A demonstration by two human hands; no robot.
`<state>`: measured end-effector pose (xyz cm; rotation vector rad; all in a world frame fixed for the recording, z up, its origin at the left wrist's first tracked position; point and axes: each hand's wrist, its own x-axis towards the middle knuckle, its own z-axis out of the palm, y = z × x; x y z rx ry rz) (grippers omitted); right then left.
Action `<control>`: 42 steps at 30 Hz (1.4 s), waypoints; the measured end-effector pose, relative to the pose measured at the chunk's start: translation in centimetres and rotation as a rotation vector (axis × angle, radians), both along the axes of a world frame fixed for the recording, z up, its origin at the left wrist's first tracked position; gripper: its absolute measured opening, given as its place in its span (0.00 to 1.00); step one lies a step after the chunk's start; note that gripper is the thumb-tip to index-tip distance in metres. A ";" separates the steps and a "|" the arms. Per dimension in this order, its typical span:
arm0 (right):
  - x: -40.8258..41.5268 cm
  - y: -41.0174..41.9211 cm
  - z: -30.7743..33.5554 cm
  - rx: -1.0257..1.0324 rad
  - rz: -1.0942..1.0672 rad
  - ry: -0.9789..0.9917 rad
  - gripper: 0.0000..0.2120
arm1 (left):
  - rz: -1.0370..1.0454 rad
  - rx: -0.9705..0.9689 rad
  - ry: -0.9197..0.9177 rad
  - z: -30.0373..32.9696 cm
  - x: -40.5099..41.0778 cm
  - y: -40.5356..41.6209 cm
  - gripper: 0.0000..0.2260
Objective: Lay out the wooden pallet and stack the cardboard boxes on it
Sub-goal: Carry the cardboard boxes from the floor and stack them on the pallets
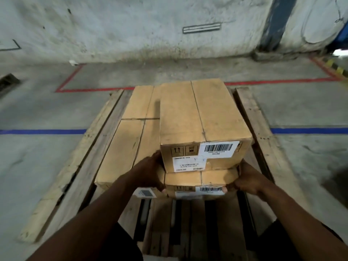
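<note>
Concrete floor underfoot, stained wall behind, and we've got tape lines down there: a red outline at the far side and one blue line running across, passing under the pallet. One wooden pallet, flat on the floor, its slats running away from us toward the wall.

Boxes now — four cardboard ones in sight. Two on the left of the pallet, the far box and the near box, end to end and touching. On the right, a bottom box with the top box sitting on it. All four lie with their long axis pointing away toward the wall, flap seams running the same way.

Labels face us. On the top box there's a white barcode sticker reading "50/26" under the bars; the line of digits above that is too blurred to make out. Two up-arrows are printed beside it, and a second white label below is unreadable. The bottom box shows a barcode strip too.

Both hands are on that right-hand stack. Left hand is wrapped round the near left corner, fingers curled on the bottom box. Right hand grips the near right corner of the bottom box, thumb on its front face.
</note>
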<state>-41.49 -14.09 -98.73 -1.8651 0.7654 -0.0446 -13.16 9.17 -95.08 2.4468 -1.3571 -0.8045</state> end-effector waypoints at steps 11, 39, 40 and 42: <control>-1.0 1.0 2.8 -0.350 -0.073 0.157 0.38 | 0.025 -0.051 -0.052 0.5 -1.1 0.2 0.46; -1.5 1.7 4.7 -0.425 -0.006 0.380 0.37 | 0.275 -0.135 -0.305 0.6 -6.7 2.0 0.24; -1.6 1.7 4.9 -0.419 -0.005 0.382 0.37 | 0.273 -0.133 -0.294 0.7 -6.8 2.0 0.22; -1.8 1.7 5.2 -0.408 -0.010 0.380 0.35 | 0.272 -0.120 -0.285 0.9 -6.8 2.2 0.20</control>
